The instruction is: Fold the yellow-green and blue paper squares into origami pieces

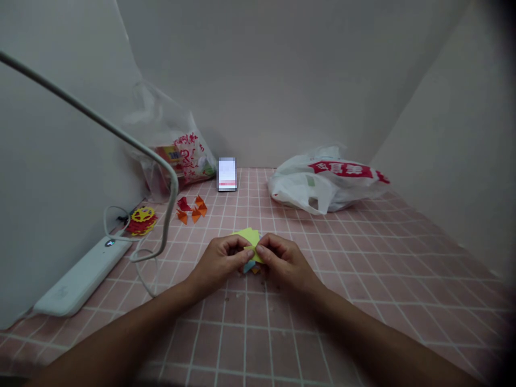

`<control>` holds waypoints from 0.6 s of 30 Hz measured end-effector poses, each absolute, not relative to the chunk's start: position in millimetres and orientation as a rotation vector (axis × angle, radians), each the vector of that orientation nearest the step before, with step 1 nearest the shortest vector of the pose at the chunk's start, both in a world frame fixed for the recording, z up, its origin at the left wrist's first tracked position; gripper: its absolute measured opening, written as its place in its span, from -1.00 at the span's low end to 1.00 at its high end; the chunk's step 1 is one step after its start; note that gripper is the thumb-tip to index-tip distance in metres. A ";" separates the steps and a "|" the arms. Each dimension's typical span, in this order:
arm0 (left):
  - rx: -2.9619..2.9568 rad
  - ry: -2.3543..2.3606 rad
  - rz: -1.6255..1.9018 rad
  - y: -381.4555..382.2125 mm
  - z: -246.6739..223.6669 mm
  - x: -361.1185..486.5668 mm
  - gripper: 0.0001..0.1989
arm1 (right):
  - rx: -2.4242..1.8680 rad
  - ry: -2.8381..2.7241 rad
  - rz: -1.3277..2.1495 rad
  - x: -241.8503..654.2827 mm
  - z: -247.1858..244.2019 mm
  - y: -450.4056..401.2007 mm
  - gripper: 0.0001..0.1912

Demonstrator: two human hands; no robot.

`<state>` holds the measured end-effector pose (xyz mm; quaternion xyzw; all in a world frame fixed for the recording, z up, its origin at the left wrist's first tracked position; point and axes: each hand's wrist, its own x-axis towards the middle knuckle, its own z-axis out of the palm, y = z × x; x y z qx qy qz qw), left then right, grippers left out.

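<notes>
Near the middle of the table, my left hand (224, 259) and my right hand (289, 261) are close together, thumbs and forefingers pinching yellow paper (250, 234). Part of the paper shows beyond my fingertips, and the rest is hidden by them. I cannot tell whether it is one piece or more. Just beneath my hands, a small light blue piece (249, 266) and an orange bit (256, 270) are partly covered. Farther off to the left sit several folded orange paper pieces (195, 215) and a red one (184, 204).
A phone (227, 174) with a lit screen stands at the back. White plastic bags flank it, one on the left (189, 156) and one on the right (330, 180). Yellow and red cut-out shapes (143, 216), a white lamp base (80, 277) and its bent stem (175, 188) occupy the left.
</notes>
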<state>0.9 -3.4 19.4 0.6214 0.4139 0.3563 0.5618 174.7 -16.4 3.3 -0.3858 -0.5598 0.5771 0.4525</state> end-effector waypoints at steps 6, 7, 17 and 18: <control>1.477 0.989 0.762 -2.4 16.0 0.9 -0.80 | -1.017 -1.373 1.427 175.3 -0.8 -15.3 -0.73; 1.454 0.984 0.766 -2.2 15.7 0.9 -0.79 | -1.017 -1.348 1.449 175.3 -1.4 -15.2 -0.71; 1.352 0.959 0.883 -0.2 17.7 0.7 -0.73 | -1.008 -1.334 1.453 174.5 0.9 -13.5 -0.75; 1.352 0.954 0.886 0.1 17.3 0.5 -0.72 | -1.002 -1.319 1.447 174.5 0.9 -13.4 -0.76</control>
